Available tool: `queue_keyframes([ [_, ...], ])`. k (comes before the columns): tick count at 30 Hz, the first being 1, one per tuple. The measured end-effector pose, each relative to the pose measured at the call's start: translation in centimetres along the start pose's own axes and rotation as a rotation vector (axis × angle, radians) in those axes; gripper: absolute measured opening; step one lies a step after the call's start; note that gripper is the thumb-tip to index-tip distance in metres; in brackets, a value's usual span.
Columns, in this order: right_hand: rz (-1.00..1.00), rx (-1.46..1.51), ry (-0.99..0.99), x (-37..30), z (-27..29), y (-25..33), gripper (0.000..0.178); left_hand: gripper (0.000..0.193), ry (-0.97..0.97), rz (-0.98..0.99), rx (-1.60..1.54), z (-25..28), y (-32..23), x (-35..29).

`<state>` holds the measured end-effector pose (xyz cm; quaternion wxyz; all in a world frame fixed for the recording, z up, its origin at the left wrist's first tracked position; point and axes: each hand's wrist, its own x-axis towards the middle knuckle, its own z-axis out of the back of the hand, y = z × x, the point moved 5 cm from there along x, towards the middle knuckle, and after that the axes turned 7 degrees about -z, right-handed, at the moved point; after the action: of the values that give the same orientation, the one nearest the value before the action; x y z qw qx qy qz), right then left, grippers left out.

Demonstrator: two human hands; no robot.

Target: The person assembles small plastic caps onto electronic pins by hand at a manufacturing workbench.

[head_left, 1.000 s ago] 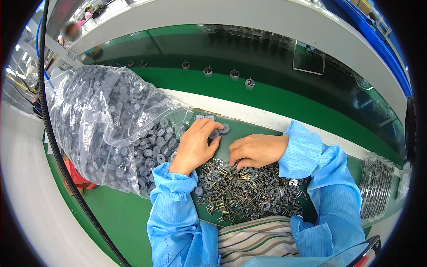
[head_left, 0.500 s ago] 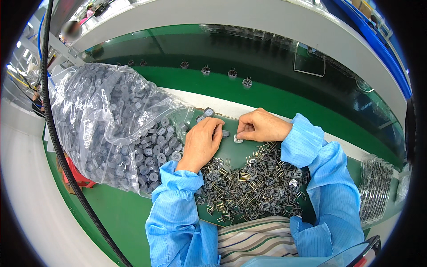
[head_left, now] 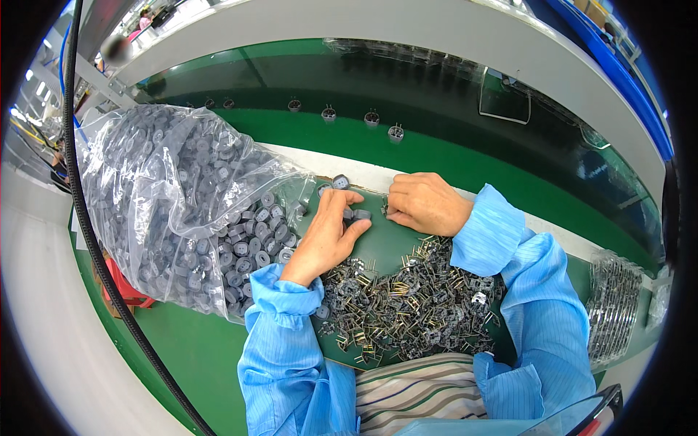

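My left hand has its thumb and forefinger curled around a small grey round cap lying on the green work board. A second grey cap shows partly behind those fingers. Opposite it, my right hand pinches a small part with metal pins, its pins pointing up; the fingers hide most of it. Below both hands spreads a heap of dark pinned parts with brass-coloured prongs. Left of my left hand, many loose grey caps spill from a clear plastic bag.
Beyond a white rail runs a green conveyor belt carrying several spaced pinned pieces. A black cable hangs down at left. Stacked clear trays stand at right. A red item lies under the bag.
My left thumb and forefinger have parted and come around the grey cap. The part in my right fingers has turned from its pale face to pins upward. Pieces on the belt have shifted slightly left.
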<state>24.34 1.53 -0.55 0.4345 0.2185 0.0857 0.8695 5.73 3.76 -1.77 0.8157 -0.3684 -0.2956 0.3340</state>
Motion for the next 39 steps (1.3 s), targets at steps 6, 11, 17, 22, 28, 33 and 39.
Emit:
queue_keyframes([
  [6,-0.302,0.201,0.188,0.6,0.9,-0.8,0.020,0.027,0.092,-0.087,0.218,0.0,0.1,0.0],
  [11,-0.279,0.300,-0.011,0.2,-0.2,-2.0,0.018,0.029,0.114,-0.005,0.190,-0.5,-0.5,0.2],
  [17,-0.341,0.252,0.080,0.1,-0.7,-2.9,0.012,0.027,0.050,-0.086,0.354,-0.5,-1.2,0.2],
  [22,-0.356,0.435,-0.003,0.2,-0.5,-2.5,0.009,0.027,0.043,-0.034,0.342,-0.8,-0.7,0.3],
  [28,-0.337,0.279,-0.070,0.5,0.6,-2.2,0.011,0.030,0.032,-0.024,0.314,-0.8,-0.6,0.2],
  [33,-0.276,0.491,-0.079,0.3,-1.3,-1.6,0.011,0.033,0.030,-0.072,0.347,-1.0,-0.8,0.3],
  [39,-0.198,0.439,-0.148,0.3,-2.0,-1.5,0.011,0.033,0.013,-0.101,0.320,-1.3,-0.4,0.3],
])
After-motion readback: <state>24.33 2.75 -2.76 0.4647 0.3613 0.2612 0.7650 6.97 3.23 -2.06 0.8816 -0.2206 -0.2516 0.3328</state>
